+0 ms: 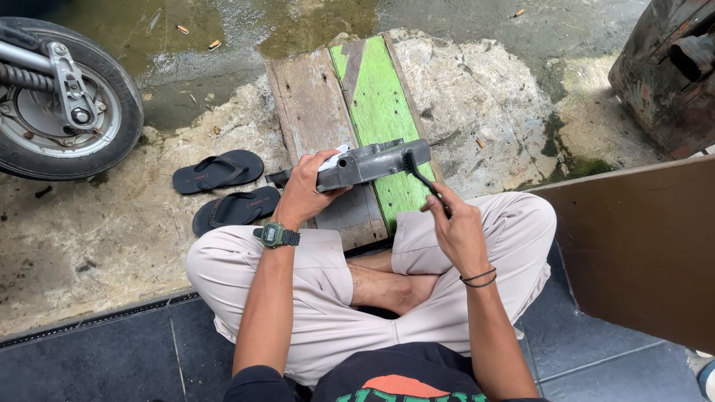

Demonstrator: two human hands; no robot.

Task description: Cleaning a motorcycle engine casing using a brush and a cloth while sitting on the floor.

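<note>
Left hand: I see my left hand [304, 195] closed around the left end of a grey metal engine cover [365, 164], fingers wrapped over its top edge, a bit of white cloth [332, 155] caught under them.
Right hand: my right hand [456, 227] is pinched shut on the handle of a black brush [418, 175], its head touching the right end of the cover.
Engine cover: held level above my knees, over the near end of a wooden plank [316, 112] with a green-painted strip [381, 104].
Wrists: a dark green digital watch [277, 235] on the left, black bands [479, 278] on the right.
Posture: I sit cross-legged in pale trousers [313, 298] on dark floor tiles [119, 357], bare foot tucked between my legs.
Left of the plank: a pair of black flip-flops [223, 190] lying on rough, stained concrete [97, 238].
Far left: the rear wheel of a motorbike [63, 100].
Far right: a rusty metal object [663, 74]; I cannot tell what it is.
Near right: a brown board [640, 246] standing beside my knee.
</note>
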